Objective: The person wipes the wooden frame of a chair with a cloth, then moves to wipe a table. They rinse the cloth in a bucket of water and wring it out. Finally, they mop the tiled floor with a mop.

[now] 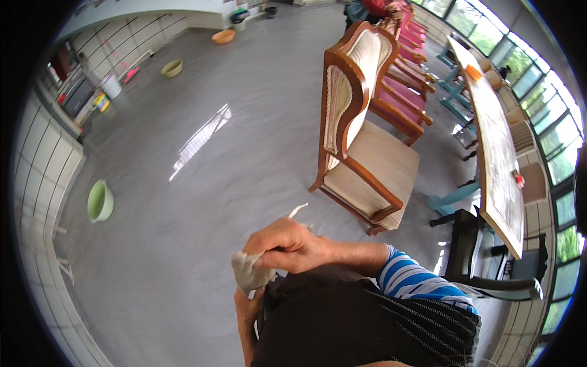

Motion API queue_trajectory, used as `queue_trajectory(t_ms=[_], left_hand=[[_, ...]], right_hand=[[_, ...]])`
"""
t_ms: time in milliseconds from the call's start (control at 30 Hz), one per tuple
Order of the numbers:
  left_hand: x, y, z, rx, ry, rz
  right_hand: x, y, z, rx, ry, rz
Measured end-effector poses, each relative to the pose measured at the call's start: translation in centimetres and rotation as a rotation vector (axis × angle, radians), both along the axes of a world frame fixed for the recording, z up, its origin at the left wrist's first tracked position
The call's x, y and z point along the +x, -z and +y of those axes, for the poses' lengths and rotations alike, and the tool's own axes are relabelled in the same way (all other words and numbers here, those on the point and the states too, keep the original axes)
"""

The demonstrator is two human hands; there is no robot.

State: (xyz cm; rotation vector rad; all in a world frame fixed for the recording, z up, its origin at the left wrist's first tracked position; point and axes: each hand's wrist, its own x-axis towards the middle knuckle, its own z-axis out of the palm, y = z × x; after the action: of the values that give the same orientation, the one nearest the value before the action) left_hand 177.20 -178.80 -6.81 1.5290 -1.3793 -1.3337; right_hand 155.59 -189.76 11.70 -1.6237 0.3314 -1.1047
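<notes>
My right hand (289, 247) is closed on a greyish cloth (252, 270), whose thin end pokes out beyond the knuckles. Below it, at the lower edge of the cloth, is my left hand (249, 300), partly hidden by the cloth and my dark apron (321, 316); its fingers seem to touch the cloth, but its grip does not show. In front of me and to the right stands a wooden armchair (383, 169) with striped upholstery, apart from both hands.
Pink-upholstered chairs (403, 98) stand in a row behind the armchair, with a person (367, 9) at the far end. A long table (495, 137) runs along the right. A green basin (101, 201) and an orange basin (223, 36) lie on the grey floor at left and far back.
</notes>
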Motion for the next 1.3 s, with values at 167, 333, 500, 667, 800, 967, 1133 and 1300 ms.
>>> queue_trajectory(t_ms=[167,333,500,667,800,967,1133,1300], left_hand=[[6.3,-1.0,-7.8,-0.076,-0.17,0.241],[11.7,-1.6,-17.6,-0.272,-0.489,0.251],[17.6,-3.7,-27.6,-0.307,-0.695,0.128],[20.3,-9.6,-38.0,-0.417,-0.832,0.192],[23.2,-12.2,-44.6,-0.409,-0.788,-0.01],[28.1,-11.3,-51.4,-0.326,-0.919,-0.112],[36.9,-8.7,-62.1,-0.371,-0.936,0.053],[42.3,-10.0,-75.9,-0.261,-0.537,0.267]], right_hand=[[0.4,-2.4,-6.4,0.241,0.332,-0.002],[3.0,2.0,-16.8,0.401,0.416,-0.154],[6.6,6.5,-29.7,0.554,0.322,-0.116],[13.2,6.0,-43.8,0.624,0.066,0.14],[20.7,6.2,-51.5,0.086,-0.129,0.516],[28.4,9.4,-59.9,-0.192,-0.325,0.934],[35.8,10.1,-71.5,0.475,-0.311,0.707],[45.4,6.1,-78.6,0.315,-0.146,0.601]])
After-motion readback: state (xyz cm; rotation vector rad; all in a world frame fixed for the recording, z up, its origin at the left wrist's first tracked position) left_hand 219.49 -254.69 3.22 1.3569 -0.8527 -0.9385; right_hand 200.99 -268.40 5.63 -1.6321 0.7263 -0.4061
